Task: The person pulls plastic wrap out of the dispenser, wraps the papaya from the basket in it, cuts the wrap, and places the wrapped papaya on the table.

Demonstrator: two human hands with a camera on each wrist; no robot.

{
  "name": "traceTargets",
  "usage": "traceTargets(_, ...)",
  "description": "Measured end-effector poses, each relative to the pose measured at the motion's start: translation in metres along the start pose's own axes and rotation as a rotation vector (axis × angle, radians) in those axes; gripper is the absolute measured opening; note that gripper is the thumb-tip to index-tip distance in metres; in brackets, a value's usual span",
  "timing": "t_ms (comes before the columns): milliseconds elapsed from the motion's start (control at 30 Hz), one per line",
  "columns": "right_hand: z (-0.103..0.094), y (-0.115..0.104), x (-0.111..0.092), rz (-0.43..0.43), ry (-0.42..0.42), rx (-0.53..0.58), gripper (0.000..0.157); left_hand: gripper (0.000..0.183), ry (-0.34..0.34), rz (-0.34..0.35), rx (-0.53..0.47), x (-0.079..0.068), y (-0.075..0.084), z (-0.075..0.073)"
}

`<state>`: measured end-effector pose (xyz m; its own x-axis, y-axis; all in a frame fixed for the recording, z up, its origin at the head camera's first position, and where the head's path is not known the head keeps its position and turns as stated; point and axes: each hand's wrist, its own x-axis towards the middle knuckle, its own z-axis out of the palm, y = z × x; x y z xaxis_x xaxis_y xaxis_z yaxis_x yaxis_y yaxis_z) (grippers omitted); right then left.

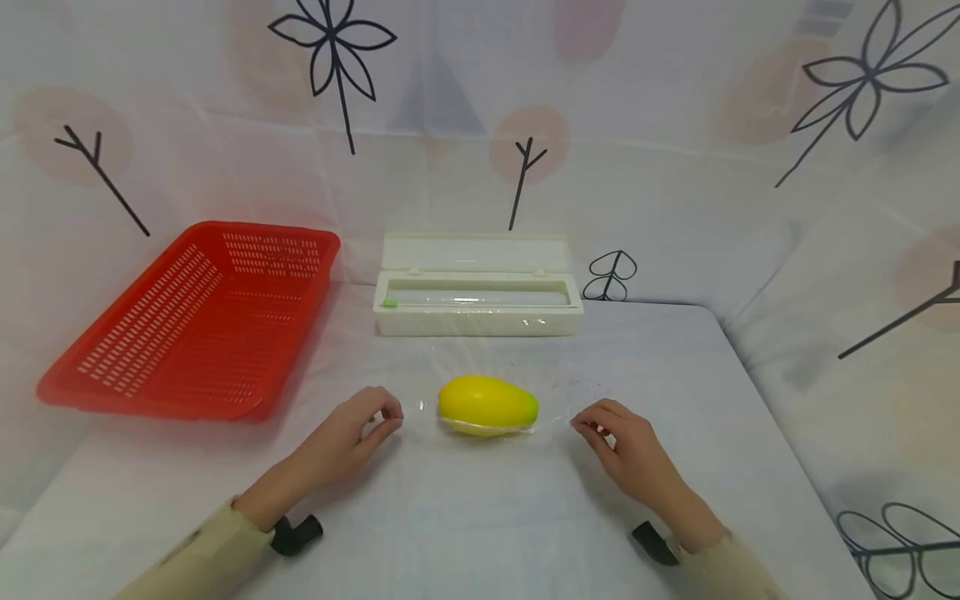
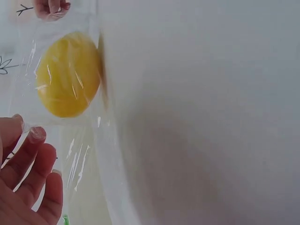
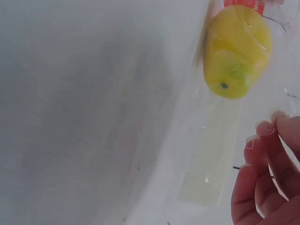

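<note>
A yellow, mango-like fruit (image 1: 483, 404) with a green end lies on its side at the middle of the table. Clear plastic wrap (image 2: 78, 161) stretches over it, its front edge a shiny line low across the fruit in the head view. To the fruit's left, my left hand (image 1: 351, 435) pinches the film between thumb and forefinger. My right hand (image 1: 628, 446) pinches the other side of the film, right of the fruit's green end. In the right wrist view the fruit (image 3: 238, 49) shows a dark stem spot through the film.
Behind the fruit stands a white cling-film dispenser (image 1: 480, 323) with its lid raised and a small green slider at its left. A red slotted basket (image 1: 262, 400) sits at the back left. The table's edge (image 1: 780, 425) runs down the right; a printed cloth hangs behind.
</note>
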<state>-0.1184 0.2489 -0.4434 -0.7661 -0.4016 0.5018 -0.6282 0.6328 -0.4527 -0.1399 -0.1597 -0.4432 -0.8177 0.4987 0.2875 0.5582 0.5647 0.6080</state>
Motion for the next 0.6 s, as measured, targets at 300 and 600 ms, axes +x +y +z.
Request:
traceTargets(300,0.009,0.010,0.017,0.246,-0.087,-0.036,0.013,0.006,-0.065,-0.154,-0.157,0.027,-0.020,0.002)
traceTargets(600,0.019,0.013,0.030,0.395,-0.255,-0.047,0.005,0.006,-0.111,-0.211,-0.152,0.039,-0.039,0.007)
